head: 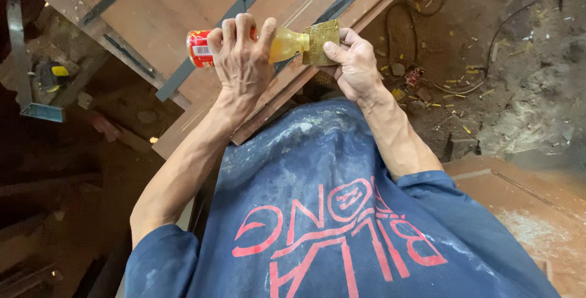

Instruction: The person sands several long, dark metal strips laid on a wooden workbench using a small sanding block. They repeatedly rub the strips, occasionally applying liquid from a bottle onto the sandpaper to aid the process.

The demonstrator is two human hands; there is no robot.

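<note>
So the wooden panel [183,11] sits up at 12 o'clock with metal strips [183,69] lying across it. The bottle [287,44] lies sideways over its near edge, the folded pad [322,41] right at its 3 o'clock end. Metal square [24,66] at 9, floor scraps [452,84] at 2.

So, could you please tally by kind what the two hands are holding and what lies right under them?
Plastic bottles with yellowish liquid: 1, the bottle gripped by the left hand
Flat brass-coloured pieces: 1, the piece pinched by the right hand
Wooden panels: 1, the panel beneath both
Total: 3
</note>
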